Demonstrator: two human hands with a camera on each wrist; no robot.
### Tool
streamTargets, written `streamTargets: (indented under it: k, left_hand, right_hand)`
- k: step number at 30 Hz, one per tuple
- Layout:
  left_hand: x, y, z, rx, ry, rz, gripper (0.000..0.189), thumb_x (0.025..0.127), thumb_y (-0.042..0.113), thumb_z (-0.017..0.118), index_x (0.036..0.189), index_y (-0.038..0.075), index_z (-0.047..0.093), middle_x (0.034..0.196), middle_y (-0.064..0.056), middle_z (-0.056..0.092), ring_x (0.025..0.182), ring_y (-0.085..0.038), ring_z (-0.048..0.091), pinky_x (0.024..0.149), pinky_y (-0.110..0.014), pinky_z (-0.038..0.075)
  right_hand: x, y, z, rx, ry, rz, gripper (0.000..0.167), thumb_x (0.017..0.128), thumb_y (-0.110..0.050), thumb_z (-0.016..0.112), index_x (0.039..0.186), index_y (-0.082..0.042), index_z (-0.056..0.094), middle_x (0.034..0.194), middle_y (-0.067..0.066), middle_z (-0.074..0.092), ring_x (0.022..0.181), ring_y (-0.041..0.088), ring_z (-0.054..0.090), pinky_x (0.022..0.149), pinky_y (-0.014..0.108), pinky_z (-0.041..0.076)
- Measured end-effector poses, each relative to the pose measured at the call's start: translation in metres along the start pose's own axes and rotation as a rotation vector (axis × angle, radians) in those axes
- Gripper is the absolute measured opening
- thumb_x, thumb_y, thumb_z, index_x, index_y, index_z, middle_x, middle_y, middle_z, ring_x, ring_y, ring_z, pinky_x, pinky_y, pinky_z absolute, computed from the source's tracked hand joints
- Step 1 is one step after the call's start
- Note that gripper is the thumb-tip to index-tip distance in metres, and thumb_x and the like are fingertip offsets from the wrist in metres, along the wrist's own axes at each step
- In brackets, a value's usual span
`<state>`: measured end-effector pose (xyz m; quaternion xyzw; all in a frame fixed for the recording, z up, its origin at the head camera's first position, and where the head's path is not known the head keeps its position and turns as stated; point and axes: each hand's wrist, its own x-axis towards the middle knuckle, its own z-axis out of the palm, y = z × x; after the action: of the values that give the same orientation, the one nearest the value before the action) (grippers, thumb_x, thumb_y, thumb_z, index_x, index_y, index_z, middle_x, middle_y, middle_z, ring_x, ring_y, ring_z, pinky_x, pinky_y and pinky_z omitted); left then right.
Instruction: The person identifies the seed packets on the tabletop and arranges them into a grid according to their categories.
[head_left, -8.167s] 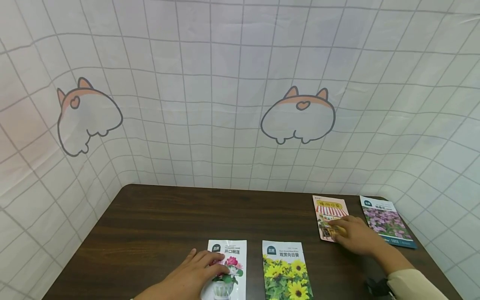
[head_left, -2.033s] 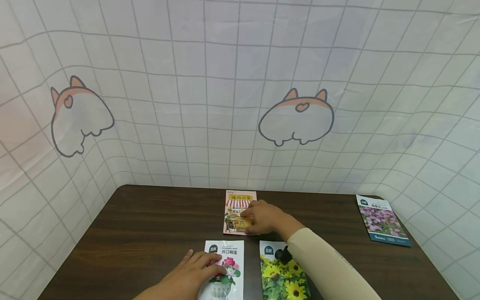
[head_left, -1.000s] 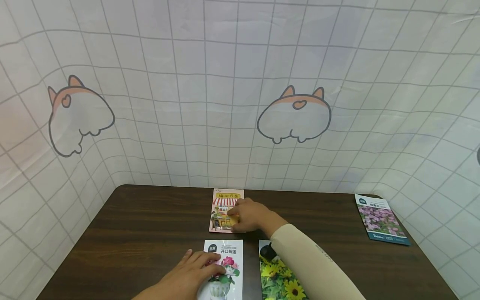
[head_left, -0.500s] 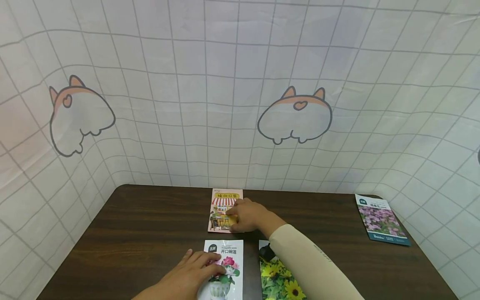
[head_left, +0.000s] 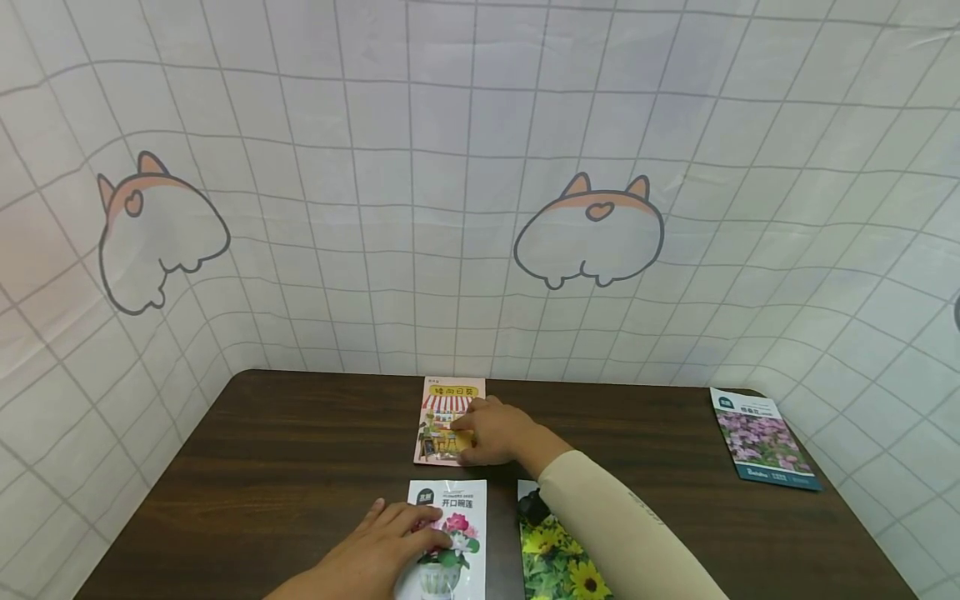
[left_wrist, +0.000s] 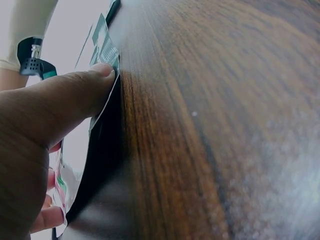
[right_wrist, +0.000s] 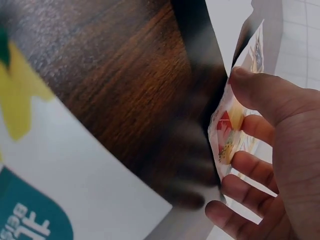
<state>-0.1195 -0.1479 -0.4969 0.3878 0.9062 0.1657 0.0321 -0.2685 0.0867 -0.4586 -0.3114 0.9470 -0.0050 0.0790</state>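
My left hand [head_left: 382, 542] rests on a white seed packet [head_left: 450, 575] with pink flowers in a pot, near the table's front. In the left wrist view the thumb [left_wrist: 97, 75] lies along the packet's edge and other fingertips touch its face. At the back middle, my right hand [head_left: 498, 433] holds the right side of a pink seed packet [head_left: 435, 421] with a striped awning. The right wrist view shows thumb and curled fingers along that packet's edge. Under the right forearm lies a yellow-flower seed packet [head_left: 555, 554], partly covered by the sleeve.
A purple-flower seed packet [head_left: 765, 442] lies slightly turned near the right back edge. All packets are on a dark wooden table [head_left: 285, 467]. Behind and beside it hangs a white gridded curtain [head_left: 360, 250] with cartoon prints.
The pink packet has moved with my right hand from the right side to the back middle, then shifted slightly left. My left hand and the other packets stay put.
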Motion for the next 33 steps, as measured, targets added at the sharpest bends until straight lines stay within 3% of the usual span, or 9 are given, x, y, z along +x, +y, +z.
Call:
streamTargets:
  k: [14,24,33]
  left_hand:
    - [-0.0008,-0.0003,0.0016,0.021,0.039,0.021,0.072,0.079,0.088,0.054,0.135,0.042,0.056,0.147,0.006,0.048,0.130,-0.023,0.047,0.101,-0.075,0.035]
    - [-0.0012,-0.0002,0.0008,0.024,0.041,0.023,0.073,0.079,0.087,0.055,0.135,0.041,0.057,0.147,0.005,0.048,0.129,-0.024,0.048,0.101,-0.075,0.035]
    - [-0.0009,0.0005,0.0015,0.024,0.031,0.015,0.074,0.079,0.088,0.055,0.137,0.041,0.056,0.148,0.005,0.047,0.130,-0.023,0.047,0.102,-0.074,0.034]
  right_hand:
    - [0.0041,-0.0013,0.0048,0.028,0.015,0.017,0.055,0.092,-0.053,0.070,0.143,-0.033,0.062,0.134,-0.001,0.056,0.116,0.018,0.051,0.086,0.040,0.053]
    - [0.0049,0.0006,0.0091,0.054,0.067,-0.015,0.053,0.092,-0.052,0.069,0.140,-0.030,0.064,0.132,0.000,0.055,0.114,0.018,0.048,0.086,0.039,0.052]
    - [-0.0034,0.0055,0.0037,0.145,0.091,0.014,0.057,0.093,-0.046,0.067,0.144,-0.022,0.060,0.139,0.007,0.052,0.129,0.025,0.046,0.091,0.044,0.052]
